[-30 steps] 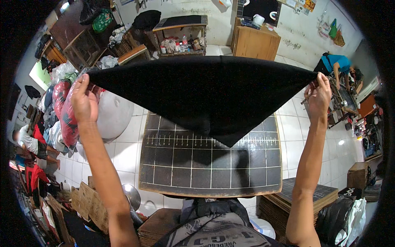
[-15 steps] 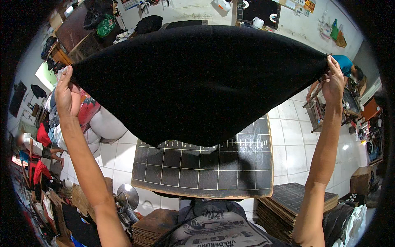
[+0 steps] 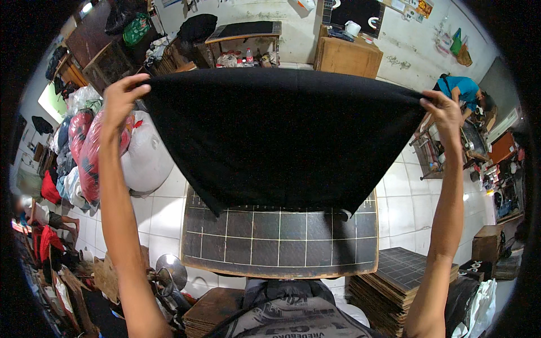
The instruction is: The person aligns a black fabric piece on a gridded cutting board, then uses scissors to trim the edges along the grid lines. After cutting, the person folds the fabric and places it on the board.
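Note:
A wide piece of black cloth [image 3: 282, 135] is stretched between my raised hands. My left hand [image 3: 121, 101] pinches its far left corner between thumb and fingers. At the far right corner, my right hand [image 3: 444, 112] grips the cloth the same way. The top edge bows slightly upward between the two corners, and the lower part hangs toward me. Beneath it stands a dark board [image 3: 270, 248] ruled with a pale grid, like a tabletop. The cloth's lower edge hangs over the far part of this board and hides it.
Stacked gridded boards [image 3: 389, 276] stand right of the table, and another stack [image 3: 211, 310] lies near my left. Stuffed bags [image 3: 143, 158] fill the left side. A wooden cabinet [image 3: 348, 56] stands at the back wall. A person in a blue shirt [image 3: 459, 90] bends at the right.
Both hands have moved inward, and the cloth's top edge has dropped toward me, uncovering the back cabinet. Its lower edge now hangs straighter, with two corners showing.

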Tool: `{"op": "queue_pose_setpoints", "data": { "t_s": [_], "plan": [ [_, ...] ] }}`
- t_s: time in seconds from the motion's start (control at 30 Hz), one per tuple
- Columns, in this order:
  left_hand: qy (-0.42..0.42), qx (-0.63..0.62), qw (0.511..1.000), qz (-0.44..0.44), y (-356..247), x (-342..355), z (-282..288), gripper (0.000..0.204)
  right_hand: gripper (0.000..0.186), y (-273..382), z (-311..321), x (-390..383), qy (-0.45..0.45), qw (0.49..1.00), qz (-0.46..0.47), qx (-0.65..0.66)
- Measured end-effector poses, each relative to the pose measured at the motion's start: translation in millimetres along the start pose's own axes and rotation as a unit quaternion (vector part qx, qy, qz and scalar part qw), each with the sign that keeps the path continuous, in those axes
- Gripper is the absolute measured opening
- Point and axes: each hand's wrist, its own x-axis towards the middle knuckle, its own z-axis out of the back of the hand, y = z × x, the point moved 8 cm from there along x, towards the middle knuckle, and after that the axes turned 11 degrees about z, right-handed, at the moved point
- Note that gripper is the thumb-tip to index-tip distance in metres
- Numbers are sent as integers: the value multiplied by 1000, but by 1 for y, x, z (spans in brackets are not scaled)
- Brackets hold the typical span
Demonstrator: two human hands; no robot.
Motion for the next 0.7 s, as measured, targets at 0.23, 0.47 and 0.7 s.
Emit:
{"op": "queue_pose_setpoints", "data": {
  "t_s": [0.23,0.47,0.7],
  "plan": [
    [54,-80,974,207,111,74,-107,18,10,-114,-85,21,-44,989,-143,-13],
    [82,-455,881,99,86,75,-92,26,26,-84,-67,25,-176,908,-86,371],
    [103,-479,857,161,173,-31,-129,19,19,-113,-112,-92,-138,904,-152,376]
  ]
}}
